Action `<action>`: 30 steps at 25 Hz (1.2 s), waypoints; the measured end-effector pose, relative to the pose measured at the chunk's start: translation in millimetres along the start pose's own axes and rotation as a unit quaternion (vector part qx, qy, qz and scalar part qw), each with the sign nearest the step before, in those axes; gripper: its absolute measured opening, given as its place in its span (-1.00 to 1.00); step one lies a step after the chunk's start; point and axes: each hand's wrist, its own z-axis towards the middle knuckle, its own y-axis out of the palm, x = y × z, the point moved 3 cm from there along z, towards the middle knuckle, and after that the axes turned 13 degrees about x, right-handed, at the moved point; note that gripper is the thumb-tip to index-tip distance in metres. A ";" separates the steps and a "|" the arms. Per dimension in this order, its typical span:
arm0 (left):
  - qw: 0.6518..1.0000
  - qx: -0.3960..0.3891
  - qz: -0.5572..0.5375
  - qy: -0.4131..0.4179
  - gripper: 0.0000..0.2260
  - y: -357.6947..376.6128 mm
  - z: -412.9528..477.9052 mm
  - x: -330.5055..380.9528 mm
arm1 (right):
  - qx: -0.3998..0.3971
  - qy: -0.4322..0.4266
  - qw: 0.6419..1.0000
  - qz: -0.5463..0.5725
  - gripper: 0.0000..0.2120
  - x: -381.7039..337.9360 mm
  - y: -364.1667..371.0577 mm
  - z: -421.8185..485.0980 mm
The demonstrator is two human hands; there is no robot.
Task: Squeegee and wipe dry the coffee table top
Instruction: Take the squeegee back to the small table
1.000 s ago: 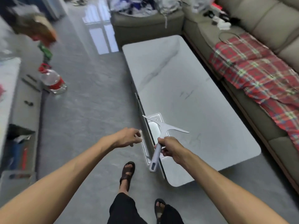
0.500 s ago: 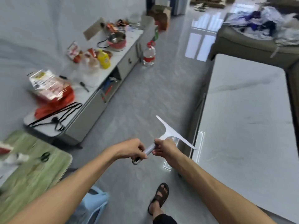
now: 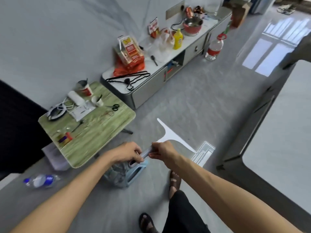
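coffee table: its top lay well off to the right of your right hand, beyond the blade's reach | squeegee: hung over the floor, both hands curled round its handle, left hand at the end | risk: a loose regrip could have dropped it; the top looked not yet wiped dry

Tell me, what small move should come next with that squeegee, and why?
Probably swing the squeegee right and lay its blade on the coffee table. Both the left hand and right hand grip its handle over the floor, with the table off to the right.
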 end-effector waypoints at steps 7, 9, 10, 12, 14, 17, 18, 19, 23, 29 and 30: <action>0.994 0.065 -0.053 -0.072 -0.81 -38.9 -2.7 -135.7 | -0.019 0.011 0.998 -0.058 -0.81 35.0 129.0 34.3; 0.990 0.074 -0.061 -0.100 -0.77 -49.2 15.1 -172.8 | -0.018 0.028 0.997 -0.074 -0.80 39.9 163.4 64.5; 0.990 0.074 -0.061 -0.107 -0.75 -54.7 23.6 -187.0 | -0.017 0.032 0.996 -0.083 -0.80 40.6 178.9 78.6; 0.987 0.082 -0.065 -0.124 -0.79 -72.0 43.8 -217.4 | -0.015 0.047 0.995 -0.086 -0.81 38.8 215.1 104.4; 0.983 0.090 -0.073 -0.143 -0.82 -91.8 57.6 -242.6 | -0.013 0.052 0.994 -0.099 -0.82 31.4 248.3 122.0; 0.983 0.081 -0.070 -0.150 -0.84 -116.3 86.0 -281.0 | -0.001 0.025 0.991 -0.129 -0.78 25.3 294.1 155.9; 0.983 0.081 -0.073 -0.148 -0.84 -121.8 97.0 -294.3 | 0.007 0.009 0.990 -0.140 -0.76 25.7 306.8 167.7; 0.983 0.083 -0.075 -0.147 -0.84 -125.4 111.3 -312.4 | 0.017 -0.007 0.987 -0.158 -0.74 29.3 322.0 182.8; 0.985 0.087 -0.069 -0.133 -0.82 -126.6 178.9 -397.3 | 0.052 -0.029 0.982 -0.178 -0.77 62.2 387.1 259.0; 0.986 0.084 -0.055 -0.133 -0.80 -123.4 243.6 -529.4 | 0.098 -0.033 0.977 -0.184 -0.76 129.9 483.9 347.9; 0.987 0.085 -0.045 -0.130 -0.81 -121.6 251.3 -544.5 | 0.103 -0.036 0.976 -0.187 -0.78 140.8 495.6 358.1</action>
